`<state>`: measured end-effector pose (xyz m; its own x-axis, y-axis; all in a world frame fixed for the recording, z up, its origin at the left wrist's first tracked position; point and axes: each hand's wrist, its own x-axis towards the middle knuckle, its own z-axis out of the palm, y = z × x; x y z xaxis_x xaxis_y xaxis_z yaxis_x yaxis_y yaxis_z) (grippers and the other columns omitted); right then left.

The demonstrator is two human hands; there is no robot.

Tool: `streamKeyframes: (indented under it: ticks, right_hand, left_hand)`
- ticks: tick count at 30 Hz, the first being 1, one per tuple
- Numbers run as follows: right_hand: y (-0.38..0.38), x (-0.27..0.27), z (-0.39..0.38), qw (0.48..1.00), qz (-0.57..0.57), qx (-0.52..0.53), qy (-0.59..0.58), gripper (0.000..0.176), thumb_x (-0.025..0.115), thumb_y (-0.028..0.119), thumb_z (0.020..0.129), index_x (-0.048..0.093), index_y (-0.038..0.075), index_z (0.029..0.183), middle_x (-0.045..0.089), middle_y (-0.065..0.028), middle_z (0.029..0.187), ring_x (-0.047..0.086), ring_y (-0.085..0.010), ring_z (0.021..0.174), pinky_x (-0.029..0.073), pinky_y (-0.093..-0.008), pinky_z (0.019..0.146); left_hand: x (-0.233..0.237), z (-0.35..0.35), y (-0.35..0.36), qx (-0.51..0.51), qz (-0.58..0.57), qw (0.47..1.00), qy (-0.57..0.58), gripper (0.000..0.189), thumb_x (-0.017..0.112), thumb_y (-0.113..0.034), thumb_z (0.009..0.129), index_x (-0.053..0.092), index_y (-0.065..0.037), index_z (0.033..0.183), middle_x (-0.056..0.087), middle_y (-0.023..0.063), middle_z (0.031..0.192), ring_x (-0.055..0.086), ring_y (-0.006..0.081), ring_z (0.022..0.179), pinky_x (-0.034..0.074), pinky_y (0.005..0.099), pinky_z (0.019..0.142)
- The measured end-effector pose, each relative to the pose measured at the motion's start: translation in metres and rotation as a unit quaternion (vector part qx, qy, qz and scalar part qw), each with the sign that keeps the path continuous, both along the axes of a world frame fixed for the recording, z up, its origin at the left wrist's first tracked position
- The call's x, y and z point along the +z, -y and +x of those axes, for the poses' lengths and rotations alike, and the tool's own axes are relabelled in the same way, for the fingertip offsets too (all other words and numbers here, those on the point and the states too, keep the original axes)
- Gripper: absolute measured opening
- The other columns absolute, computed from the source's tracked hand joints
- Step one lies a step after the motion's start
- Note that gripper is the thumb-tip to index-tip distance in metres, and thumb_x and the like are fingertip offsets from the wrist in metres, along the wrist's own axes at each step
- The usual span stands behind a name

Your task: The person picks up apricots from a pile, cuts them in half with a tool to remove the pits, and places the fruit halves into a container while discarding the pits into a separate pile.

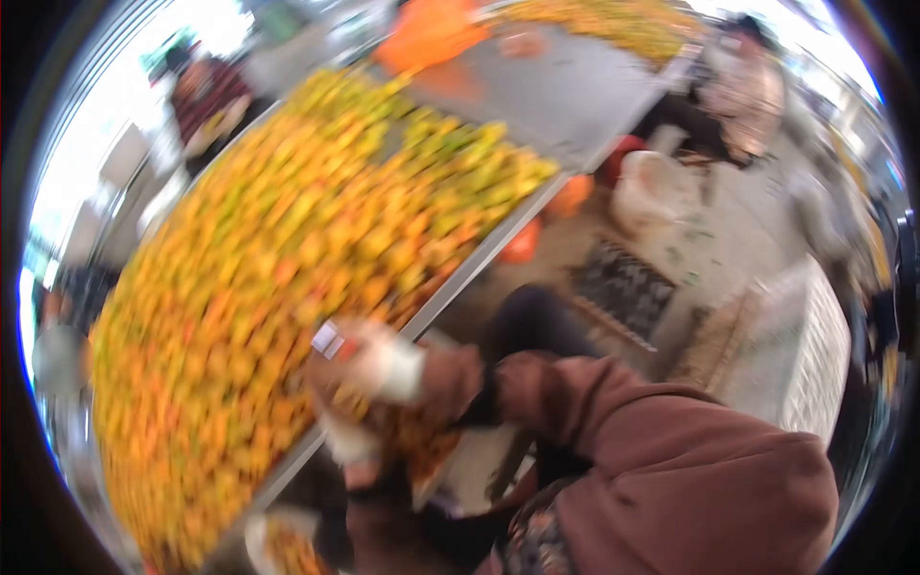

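A wide layer of orange and yellow fruit [287, 268], blurred, covers the table in front of me. My right hand [369, 362], in a pale glove, is over the table's near edge beside the fruit. Below it, my left hand [347, 443], also in a pale glove, reaches up from the edge. By the right hand's fingers shows a small white and red patch [329, 340], too smeared to name. The fingers of both hands are lost in motion blur, so what they hold, if anything, cannot be made out.
A metal rim [470, 276] borders the table. An orange bag [431, 36] lies farther along it. On the floor to the right are a white bucket [656, 192] and a black crate [628, 287]. Two other people [206, 101] [738, 96] sit nearby.
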<state>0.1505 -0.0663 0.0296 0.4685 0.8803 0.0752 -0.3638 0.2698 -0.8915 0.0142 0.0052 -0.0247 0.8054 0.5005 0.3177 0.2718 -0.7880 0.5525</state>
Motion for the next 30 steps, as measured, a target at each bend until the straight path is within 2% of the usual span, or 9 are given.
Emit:
streamKeyframes:
  ticks: [1,4,6,11,12,14,20,26,30]
  right_hand:
    - [-0.014,-0.032,0.003,0.989,0.087,0.021,-0.118,0.017,0.071,0.016,0.088,0.066,0.005,0.099,0.069,-0.0037,0.088,0.064,-0.0127,0.083,0.054,-0.0296,0.073]
    - [0.017,-0.003,0.004,0.986,-0.086,0.082,0.12,0.029,0.073,0.014,0.086,0.062,0.002,0.111,0.068,-0.0055,0.101,0.066,-0.0157,0.09,0.054,-0.0291,0.079]
    - [0.027,0.008,-0.001,0.933,-0.074,0.081,0.343,0.037,0.076,0.018,0.083,0.061,0.004,0.114,0.069,-0.0071,0.101,0.067,-0.017,0.092,0.053,-0.0305,0.081]
    - [0.025,0.014,0.001,0.904,-0.054,0.15,0.396,0.047,0.079,0.023,0.078,0.058,0.007,0.117,0.068,-0.0145,0.1,0.068,-0.0297,0.095,0.052,-0.0366,0.081]
    - [0.024,0.017,0.0,0.892,-0.068,0.167,0.414,0.047,0.078,0.022,0.078,0.058,0.007,0.117,0.067,-0.0153,0.101,0.067,-0.0313,0.095,0.052,-0.0375,0.081]
    - [0.023,0.015,-0.002,0.88,-0.081,0.186,0.429,0.046,0.077,0.022,0.078,0.057,0.006,0.117,0.067,-0.0162,0.101,0.066,-0.0329,0.095,0.052,-0.0383,0.08]
    - [0.02,-0.006,-0.005,0.867,-0.063,0.118,0.481,0.039,0.071,0.017,0.082,0.055,0.005,0.116,0.066,-0.0173,0.091,0.065,-0.0376,0.092,0.052,-0.0401,0.076]
    - [0.016,-0.012,-0.015,0.897,-0.043,0.133,0.419,0.041,0.074,0.021,0.084,0.056,0.003,0.116,0.066,-0.018,0.094,0.067,-0.0339,0.087,0.053,-0.0378,0.074]
    - [0.019,-0.009,-0.018,0.861,-0.042,0.131,0.49,0.044,0.074,0.021,0.082,0.054,0.002,0.117,0.066,-0.0192,0.095,0.066,-0.0376,0.088,0.053,-0.0409,0.073]
  left_hand:
    - [-0.026,-0.001,-0.006,0.014,-0.161,0.978,0.134,0.076,0.067,-0.039,0.084,0.034,-0.004,0.143,0.052,0.0127,0.124,0.053,0.0269,0.114,0.049,0.0374,0.09]
    - [0.053,0.008,0.025,0.188,-0.669,0.683,0.225,0.072,0.055,-0.064,0.089,0.053,-0.004,0.129,0.06,0.0059,0.108,0.058,0.0149,0.098,0.05,0.0281,0.078]
    - [0.023,0.011,0.013,0.123,-0.612,0.727,0.287,0.066,0.043,-0.066,0.094,0.054,-0.009,0.126,0.06,0.0063,0.111,0.06,0.0158,0.096,0.052,0.0311,0.076]
    - [0.031,0.006,0.009,0.163,-0.598,0.742,0.253,0.075,0.032,-0.076,0.091,0.062,-0.008,0.101,0.063,0.003,0.078,0.058,0.0124,0.062,0.042,0.0246,0.048]
    - [0.013,-0.003,0.008,0.171,-0.597,0.741,0.257,0.075,0.032,-0.076,0.091,0.062,-0.008,0.101,0.063,0.003,0.078,0.058,0.0124,0.062,0.042,0.0246,0.048]
    - [0.045,-0.011,0.015,0.126,-0.681,0.691,0.207,0.07,0.041,-0.067,0.095,0.056,-0.006,0.128,0.064,0.0036,0.101,0.059,0.0129,0.097,0.047,0.0273,0.084]
    - [0.017,0.003,0.019,0.094,-0.639,0.672,0.363,0.047,0.046,-0.056,0.098,0.06,-0.011,0.1,0.061,-0.0003,0.091,0.055,0.0097,0.075,0.045,0.024,0.07]
    - [0.04,-0.012,0.013,0.21,-0.643,0.702,0.222,0.063,0.041,-0.065,0.096,0.067,-0.008,0.097,0.065,0.0014,0.085,0.059,0.0121,0.08,0.047,0.0257,0.072]
    - [0.014,-0.02,0.003,0.093,-0.639,0.733,0.213,0.067,0.045,-0.07,0.091,0.066,-0.007,0.098,0.064,0.0013,0.086,0.059,0.0107,0.081,0.047,0.0249,0.071]
